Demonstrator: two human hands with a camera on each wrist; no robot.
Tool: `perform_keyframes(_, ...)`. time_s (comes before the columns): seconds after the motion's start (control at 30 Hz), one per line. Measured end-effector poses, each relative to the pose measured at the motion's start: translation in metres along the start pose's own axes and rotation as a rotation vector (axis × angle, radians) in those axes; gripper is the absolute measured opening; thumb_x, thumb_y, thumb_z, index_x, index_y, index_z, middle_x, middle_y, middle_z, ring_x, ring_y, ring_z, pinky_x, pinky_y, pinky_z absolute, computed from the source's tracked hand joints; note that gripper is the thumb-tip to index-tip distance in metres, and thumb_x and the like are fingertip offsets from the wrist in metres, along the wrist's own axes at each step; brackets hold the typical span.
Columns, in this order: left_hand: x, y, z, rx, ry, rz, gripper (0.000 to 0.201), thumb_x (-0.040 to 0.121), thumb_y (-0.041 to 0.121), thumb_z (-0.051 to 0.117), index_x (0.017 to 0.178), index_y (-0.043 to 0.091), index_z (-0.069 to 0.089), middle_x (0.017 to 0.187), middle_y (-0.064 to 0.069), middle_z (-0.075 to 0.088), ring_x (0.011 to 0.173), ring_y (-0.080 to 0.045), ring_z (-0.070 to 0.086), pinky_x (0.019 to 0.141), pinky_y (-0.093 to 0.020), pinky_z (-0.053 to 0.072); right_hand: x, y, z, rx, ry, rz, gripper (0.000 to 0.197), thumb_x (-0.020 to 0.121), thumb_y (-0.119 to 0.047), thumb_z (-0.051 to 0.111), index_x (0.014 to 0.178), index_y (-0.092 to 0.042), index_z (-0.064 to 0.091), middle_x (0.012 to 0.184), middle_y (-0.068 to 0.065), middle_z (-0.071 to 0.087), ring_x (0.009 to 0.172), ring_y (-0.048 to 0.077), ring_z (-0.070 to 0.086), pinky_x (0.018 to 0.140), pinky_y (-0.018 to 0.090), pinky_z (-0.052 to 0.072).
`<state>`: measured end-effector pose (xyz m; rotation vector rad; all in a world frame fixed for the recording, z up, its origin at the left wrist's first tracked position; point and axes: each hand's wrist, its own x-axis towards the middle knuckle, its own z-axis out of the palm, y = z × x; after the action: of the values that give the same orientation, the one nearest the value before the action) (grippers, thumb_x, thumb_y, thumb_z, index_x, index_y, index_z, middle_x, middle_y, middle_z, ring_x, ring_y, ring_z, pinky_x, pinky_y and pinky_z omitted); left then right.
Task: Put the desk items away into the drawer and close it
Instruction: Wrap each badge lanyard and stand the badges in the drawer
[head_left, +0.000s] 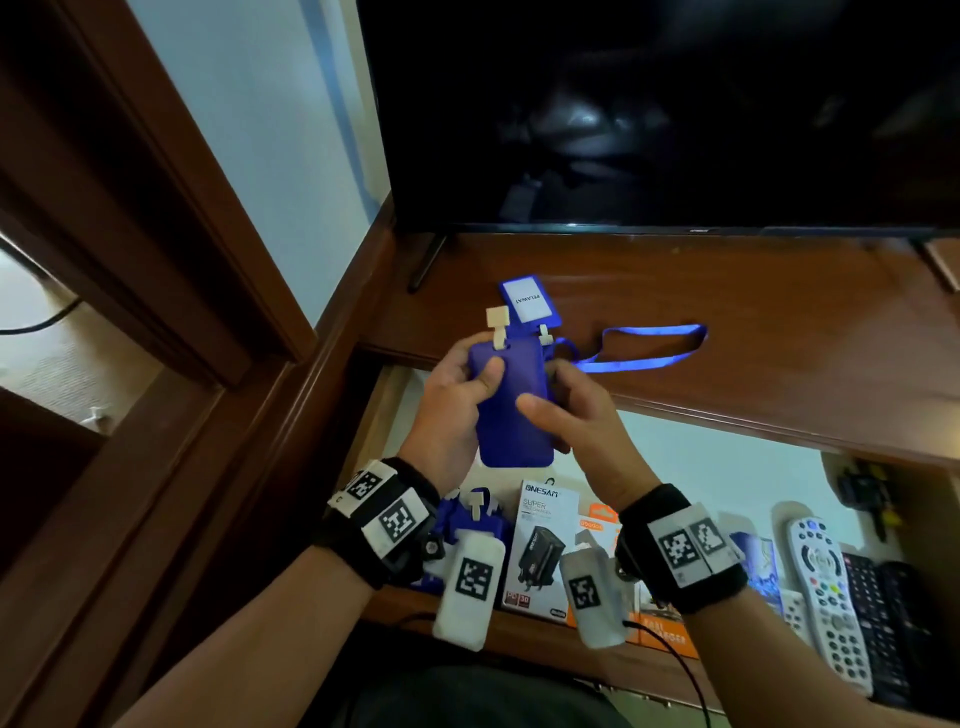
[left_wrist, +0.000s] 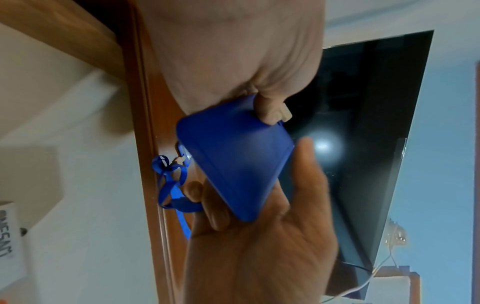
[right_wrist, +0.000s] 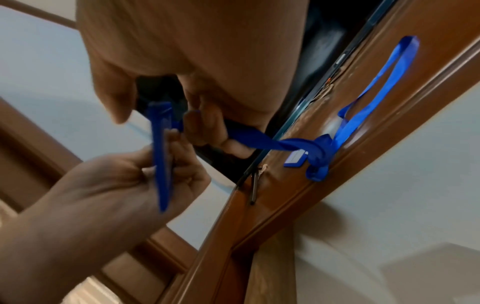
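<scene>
Both hands hold a blue card holder upright over the open drawer. My left hand grips its upper left edge, thumb on the face near the beige clip. My right hand holds its right side, thumb on the face. In the right wrist view the right hand's fingers curl round the blue lanyard strap beside the holder. The lanyard trails over the desk top. A second blue holder with a white card lies on the desk behind.
The drawer holds more blue holders, a white charger box, an orange box and remotes. A dark screen stands at the back of the wooden desk. A brown door frame is at left.
</scene>
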<state>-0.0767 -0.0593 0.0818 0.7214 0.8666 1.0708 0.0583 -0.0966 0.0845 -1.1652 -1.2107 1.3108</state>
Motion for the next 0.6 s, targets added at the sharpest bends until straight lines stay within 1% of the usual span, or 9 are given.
perform_keyframes(0.03,0.000,0.000,0.002,-0.033,0.018,0.013,0.027,0.096,0.007,0.047,0.122,0.009,0.053,0.108,-0.012,0.066,0.088,-0.021,0.065,0.072,-0.032,0.056,0.000,0.002,0.002,-0.027,-0.003,0.007,0.036,0.081,-0.027,0.064,0.102,0.001,0.056,0.082,0.011,0.059,0.067,0.014,0.055,0.059,0.025,0.047)
perform_keyframes(0.1,0.002,0.000,0.003,-0.048,0.043,0.025,0.025,0.096,0.008,0.047,0.120,0.011,0.053,0.103,-0.009,0.067,0.084,-0.017,0.066,0.070,-0.030,0.056,0.000,0.005,0.005,-0.118,0.002,0.014,0.022,0.086,-0.026,0.060,0.100,-0.009,0.060,0.089,0.012,0.063,0.077,0.018,0.059,0.069,0.035,0.049)
perform_keyframes(0.17,0.003,-0.001,-0.001,0.017,0.042,0.015,0.024,0.094,0.006,0.049,0.117,0.011,0.053,0.100,-0.008,0.066,0.083,-0.016,0.065,0.069,-0.028,0.055,-0.001,0.007,0.003,-0.131,-0.013,0.031,0.009,0.094,-0.016,0.056,0.099,-0.018,0.063,0.089,0.007,0.066,0.077,0.014,0.061,0.070,0.031,0.051)
perform_keyframes(0.2,0.005,0.000,-0.005,0.085,0.034,0.006,0.023,0.093,0.004,0.052,0.114,0.012,0.053,0.100,-0.007,0.066,0.084,-0.016,0.063,0.070,-0.027,0.054,-0.002,0.007,0.000,-0.129,-0.032,0.045,0.013,0.096,-0.011,0.053,0.098,-0.018,0.063,0.088,0.006,0.067,0.076,0.012,0.062,0.068,0.027,0.051)
perform_keyframes(0.27,0.007,0.004,-0.016,0.284,-0.014,0.004,0.030,0.087,0.000,0.060,0.110,0.018,0.051,0.103,-0.004,0.062,0.090,-0.017,0.060,0.073,-0.027,0.051,-0.005,0.006,-0.009,-0.144,-0.081,0.093,0.014,0.096,-0.008,0.051,0.101,-0.009,0.064,0.091,0.013,0.068,0.077,0.017,0.063,0.070,0.030,0.051)
perform_keyframes(0.33,0.009,0.016,-0.027,0.518,-0.131,-0.008,0.048,0.081,-0.002,0.067,0.116,0.023,0.047,0.111,-0.003,0.058,0.098,-0.016,0.059,0.078,-0.028,0.052,-0.007,0.004,-0.019,-0.154,-0.155,0.167,0.017,0.095,-0.009,0.052,0.105,-0.001,0.064,0.095,0.019,0.069,0.080,0.024,0.065,0.071,0.033,0.052)
perform_keyframes(0.43,0.015,0.039,-0.034,0.826,-0.449,-0.132,0.060,0.078,0.004,0.074,0.125,0.028,0.047,0.122,0.001,0.056,0.110,-0.013,0.058,0.083,-0.030,0.055,-0.005,0.003,-0.031,-0.216,-0.299,0.262,0.024,0.090,-0.016,0.061,0.105,0.002,0.066,0.095,0.023,0.070,0.079,0.028,0.067,0.070,0.032,0.053)
perform_keyframes(0.5,0.018,0.048,-0.030,1.044,-0.636,-0.232,0.051,0.078,0.011,0.075,0.121,0.029,0.054,0.119,0.005,0.059,0.109,-0.009,0.059,0.085,-0.029,0.055,-0.002,0.002,-0.034,-0.242,-0.379,0.292,0.031,0.081,-0.023,0.062,0.101,0.000,0.068,0.095,0.022,0.071,0.078,0.027,0.068,0.068,0.031,0.054)
perform_keyframes(0.6,0.020,0.048,-0.022,1.245,-0.776,-0.334,0.030,0.078,0.017,0.076,0.107,0.019,0.064,0.101,0.006,0.068,0.093,-0.006,0.065,0.082,-0.023,0.053,0.006,-0.001,-0.035,-0.253,-0.457,0.330,0.027,0.077,-0.022,0.062,0.096,-0.006,0.072,0.092,0.020,0.072,0.076,0.026,0.068,0.063,0.026,0.054)
